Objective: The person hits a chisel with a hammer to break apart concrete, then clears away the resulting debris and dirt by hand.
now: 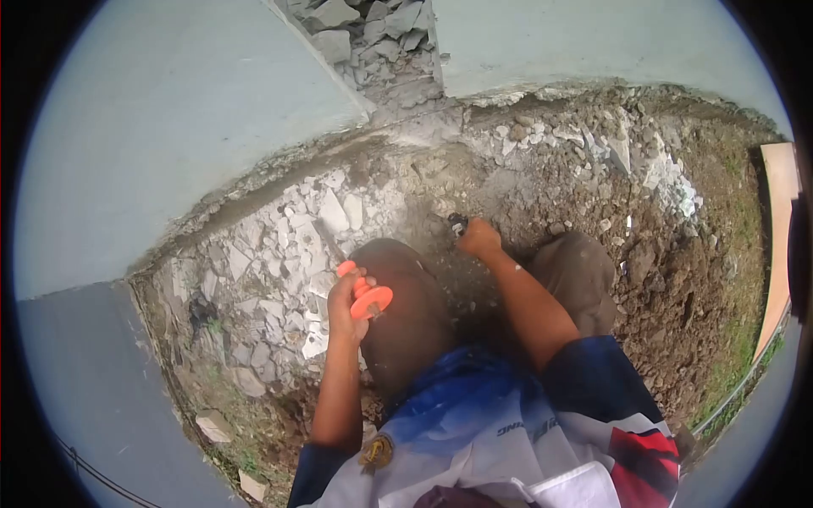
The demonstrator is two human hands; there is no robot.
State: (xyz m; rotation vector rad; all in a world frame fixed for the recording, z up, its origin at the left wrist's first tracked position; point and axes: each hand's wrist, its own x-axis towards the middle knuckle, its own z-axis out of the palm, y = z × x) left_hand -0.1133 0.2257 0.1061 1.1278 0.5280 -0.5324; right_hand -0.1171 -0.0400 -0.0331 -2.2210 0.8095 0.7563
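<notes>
- The pale wall (169, 127) fills the upper left, broken open at a gap packed with grey rubble (373, 34).
- Brown soil (669, 279) and white shards (279, 245) cover the ground below it; a wooden plank (781, 229) lies at the right edge.
- The person's knees (406, 313) are bent over the dirt.
- The left hand (345, 309) is closed around an orange-handled tool (370, 300), held just beside the left knee, over the shards.
- The right hand (480, 239) is fisted on a small dark object (458, 224) — too small to identify — low at the soil.
</notes>
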